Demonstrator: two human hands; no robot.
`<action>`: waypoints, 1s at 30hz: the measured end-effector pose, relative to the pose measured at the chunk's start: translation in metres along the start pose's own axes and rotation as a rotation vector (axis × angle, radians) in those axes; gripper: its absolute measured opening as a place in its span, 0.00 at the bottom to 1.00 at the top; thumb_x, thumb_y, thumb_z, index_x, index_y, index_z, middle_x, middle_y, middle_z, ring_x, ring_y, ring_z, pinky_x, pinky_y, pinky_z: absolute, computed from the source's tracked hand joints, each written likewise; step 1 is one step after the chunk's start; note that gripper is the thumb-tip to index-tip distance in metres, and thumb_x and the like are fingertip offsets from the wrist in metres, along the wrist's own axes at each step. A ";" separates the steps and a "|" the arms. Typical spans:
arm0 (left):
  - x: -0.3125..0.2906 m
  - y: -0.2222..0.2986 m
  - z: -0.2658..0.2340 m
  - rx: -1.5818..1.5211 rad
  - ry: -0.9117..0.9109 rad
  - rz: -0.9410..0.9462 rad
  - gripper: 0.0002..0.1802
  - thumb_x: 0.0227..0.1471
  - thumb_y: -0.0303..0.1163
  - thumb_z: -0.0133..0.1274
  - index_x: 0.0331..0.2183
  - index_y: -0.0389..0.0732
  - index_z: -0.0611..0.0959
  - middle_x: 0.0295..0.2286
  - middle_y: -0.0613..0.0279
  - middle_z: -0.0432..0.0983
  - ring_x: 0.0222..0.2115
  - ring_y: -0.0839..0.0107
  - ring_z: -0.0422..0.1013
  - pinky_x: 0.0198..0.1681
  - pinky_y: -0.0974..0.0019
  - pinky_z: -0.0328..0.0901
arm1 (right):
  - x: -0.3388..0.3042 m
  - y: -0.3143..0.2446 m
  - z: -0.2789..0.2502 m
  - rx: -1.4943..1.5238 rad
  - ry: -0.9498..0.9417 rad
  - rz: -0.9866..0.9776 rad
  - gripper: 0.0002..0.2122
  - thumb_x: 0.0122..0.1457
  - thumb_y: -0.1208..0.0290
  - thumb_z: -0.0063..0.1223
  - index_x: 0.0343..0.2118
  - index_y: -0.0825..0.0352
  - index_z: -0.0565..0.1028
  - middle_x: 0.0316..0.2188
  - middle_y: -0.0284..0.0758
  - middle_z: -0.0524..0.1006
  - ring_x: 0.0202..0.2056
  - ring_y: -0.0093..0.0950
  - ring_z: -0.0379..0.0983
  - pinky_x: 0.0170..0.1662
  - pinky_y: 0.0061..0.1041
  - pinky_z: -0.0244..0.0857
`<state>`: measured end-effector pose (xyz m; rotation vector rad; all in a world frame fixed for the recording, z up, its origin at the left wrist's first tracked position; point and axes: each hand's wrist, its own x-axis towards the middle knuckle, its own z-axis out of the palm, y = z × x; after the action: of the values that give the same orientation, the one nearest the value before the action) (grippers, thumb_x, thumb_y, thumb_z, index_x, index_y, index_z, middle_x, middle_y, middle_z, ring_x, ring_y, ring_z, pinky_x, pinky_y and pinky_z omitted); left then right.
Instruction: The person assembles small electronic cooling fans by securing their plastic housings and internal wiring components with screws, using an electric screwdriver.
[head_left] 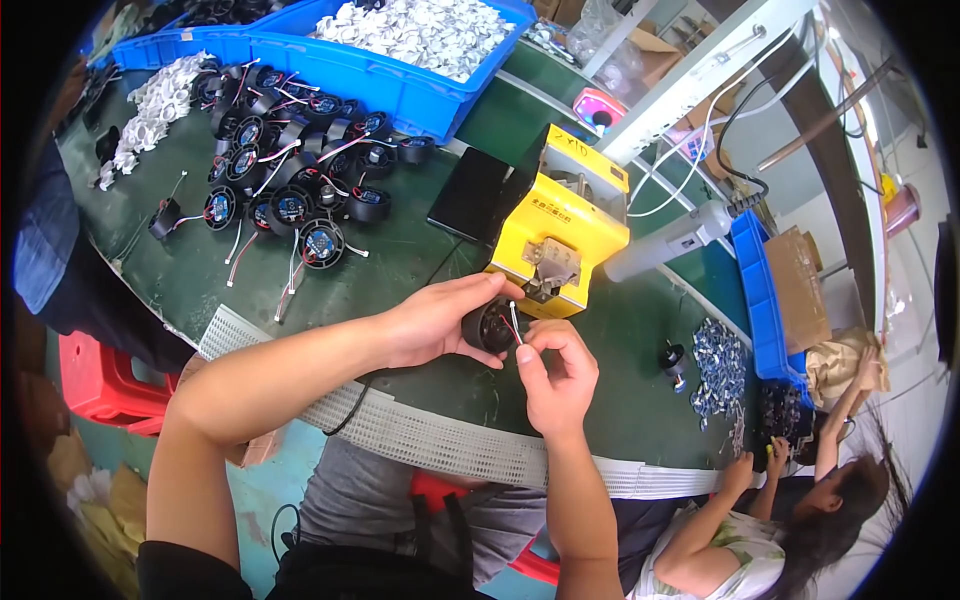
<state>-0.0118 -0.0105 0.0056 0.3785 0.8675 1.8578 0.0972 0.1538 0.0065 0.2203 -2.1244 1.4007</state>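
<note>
My left hand (425,322) is closed around a round black housing (484,326), thumb along its top and fingers beneath. Thin red and white wires (514,322) come out of the housing, with a small white connector at their end. My right hand (560,375) pinches these wires between thumb and fingertips, close to the housing. Just beyond both hands stands a yellow bench machine (560,215) with a metal fixture (553,265) on its front. The housing is right before this fixture; whether they touch I cannot tell.
Several similar black housings with wire leads (290,205) lie at the left, beside white parts (160,110). Blue bins (440,105) stand behind. A black box (470,195) adjoins the machine. At the right are small blue-and-silver parts (718,370) and a co-worker's hands (755,465).
</note>
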 end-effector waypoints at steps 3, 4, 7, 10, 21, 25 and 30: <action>0.000 0.000 0.001 0.034 -0.024 -0.017 0.22 0.66 0.47 0.36 0.50 0.41 0.71 0.37 0.59 0.74 0.35 0.69 0.75 0.41 0.61 0.75 | -0.001 0.001 0.001 0.083 0.044 0.059 0.06 0.51 0.84 0.58 0.27 0.71 0.71 0.27 0.35 0.73 0.33 0.27 0.70 0.42 0.26 0.65; 0.000 -0.001 0.001 0.027 -0.027 -0.018 0.23 0.66 0.47 0.36 0.50 0.41 0.71 0.37 0.58 0.74 0.34 0.68 0.76 0.41 0.61 0.75 | -0.001 0.002 0.000 0.084 0.042 0.058 0.06 0.51 0.84 0.58 0.27 0.71 0.71 0.27 0.35 0.73 0.33 0.27 0.70 0.42 0.26 0.65; 0.001 -0.001 0.000 0.026 -0.032 -0.011 0.23 0.66 0.48 0.35 0.50 0.41 0.71 0.37 0.58 0.74 0.33 0.67 0.76 0.40 0.62 0.75 | -0.001 0.004 -0.002 0.156 0.018 0.088 0.05 0.52 0.84 0.57 0.28 0.71 0.71 0.27 0.35 0.73 0.34 0.27 0.70 0.44 0.27 0.64; 0.000 -0.001 0.002 0.049 -0.020 -0.001 0.23 0.66 0.48 0.35 0.51 0.41 0.71 0.37 0.59 0.74 0.35 0.69 0.75 0.40 0.63 0.75 | -0.003 0.009 -0.002 0.144 -0.046 0.076 0.05 0.52 0.82 0.58 0.28 0.71 0.71 0.28 0.35 0.74 0.32 0.26 0.70 0.41 0.26 0.65; 0.002 -0.008 0.003 0.008 0.009 0.131 0.20 0.67 0.40 0.38 0.51 0.39 0.74 0.43 0.60 0.74 0.42 0.72 0.73 0.49 0.62 0.72 | 0.005 -0.009 0.003 -0.257 0.096 0.057 0.16 0.46 0.81 0.66 0.39 0.69 0.75 0.38 0.37 0.69 0.33 0.25 0.72 0.32 0.19 0.69; 0.002 -0.005 0.003 0.071 0.058 0.237 0.17 0.66 0.37 0.42 0.50 0.39 0.75 0.41 0.62 0.75 0.40 0.77 0.73 0.46 0.66 0.72 | 0.005 -0.002 -0.006 -0.370 0.136 -0.074 0.11 0.48 0.83 0.63 0.35 0.69 0.77 0.36 0.39 0.73 0.30 0.23 0.72 0.29 0.20 0.69; -0.001 -0.007 0.006 0.085 0.057 0.289 0.16 0.64 0.36 0.46 0.51 0.43 0.76 0.40 0.67 0.74 0.41 0.81 0.71 0.45 0.70 0.69 | -0.001 -0.011 -0.008 0.108 0.102 0.215 0.08 0.53 0.83 0.60 0.36 0.72 0.78 0.26 0.33 0.77 0.24 0.19 0.72 0.26 0.16 0.68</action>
<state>-0.0031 -0.0080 0.0046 0.5288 0.9735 2.1094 0.1063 0.1562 0.0169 -0.0393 -2.0381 1.6160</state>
